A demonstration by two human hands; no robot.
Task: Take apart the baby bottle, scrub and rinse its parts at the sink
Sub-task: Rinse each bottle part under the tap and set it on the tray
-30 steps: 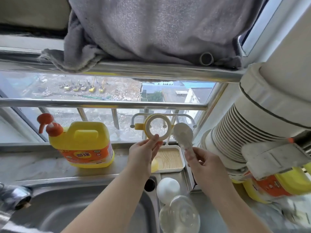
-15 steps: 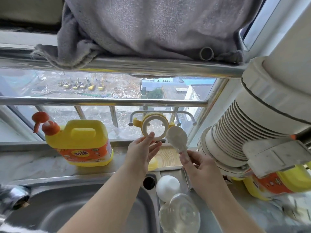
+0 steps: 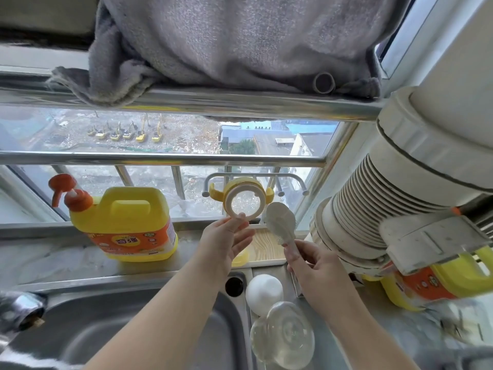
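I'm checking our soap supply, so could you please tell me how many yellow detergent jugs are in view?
2: one pump jug stands on the ledge left of the hands; a second jug sits at right, partly hidden under the duct.

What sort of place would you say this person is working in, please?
Most likely a home kitchen, high up in a building: a steel sink, a detergent jug on the sill, and a window overlooking rooftops.

You have open room over the sink basin; the ribbed duct crowds your right, the detergent jug blocks the sill left
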